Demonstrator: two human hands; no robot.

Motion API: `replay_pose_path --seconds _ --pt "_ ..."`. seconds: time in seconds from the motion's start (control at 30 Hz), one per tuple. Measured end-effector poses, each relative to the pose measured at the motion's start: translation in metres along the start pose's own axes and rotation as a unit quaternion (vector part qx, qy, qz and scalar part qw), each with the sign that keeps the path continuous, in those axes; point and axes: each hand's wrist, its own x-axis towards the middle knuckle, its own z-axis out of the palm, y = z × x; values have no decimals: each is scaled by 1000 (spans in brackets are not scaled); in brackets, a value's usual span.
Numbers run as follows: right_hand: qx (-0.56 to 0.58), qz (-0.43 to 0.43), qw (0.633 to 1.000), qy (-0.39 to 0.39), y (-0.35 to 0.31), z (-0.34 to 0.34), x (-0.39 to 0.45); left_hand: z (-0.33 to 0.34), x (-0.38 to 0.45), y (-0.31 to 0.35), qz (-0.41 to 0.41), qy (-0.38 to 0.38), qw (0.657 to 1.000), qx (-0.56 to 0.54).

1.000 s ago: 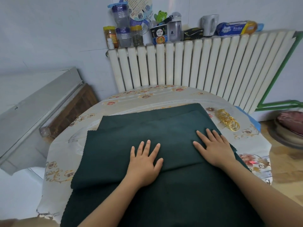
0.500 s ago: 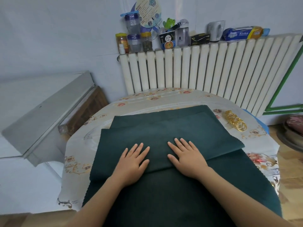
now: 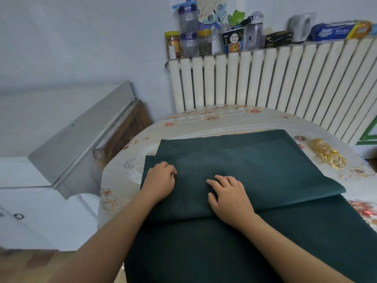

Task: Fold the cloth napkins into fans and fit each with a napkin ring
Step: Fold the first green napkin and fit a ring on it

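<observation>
— Where's your napkin?
— Mid-table, long axis running left to right, fold toward you.
— Hands?
— Your left hand has slid to the left edge, fingers now curled, pinching cloth; right hand presses down, loosely bent, no longer flat.

Napkins on table, rings right, radiator behind.

The scene is lit softly and evenly, fairly bright, with a cool bluish cast; the source cannot be told. Only faint shadows are cast under the hands. Straight lines are bent toward the edges, as seen on the radiator. Slight blur is spread throughout, heaviest at the near left corner.
</observation>
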Motion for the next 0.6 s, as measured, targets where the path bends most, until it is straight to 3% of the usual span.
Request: replay_pose_path --seconds 0.1,0.27,0.47,0.6 --pt "1 -1 1000 13 3 6 -1 -9 40 -15 -57 -108 991 48" --pt "-1 17 999 32 3 11 0 -10 80 -38 -90 -193 974 81" --pt "6 18 998 68 7 14 2 -20 101 -46 -119 -209 965 101" --pt "49 3 994 93 7 12 1 -28 89 -31 -103 -172 974 105"
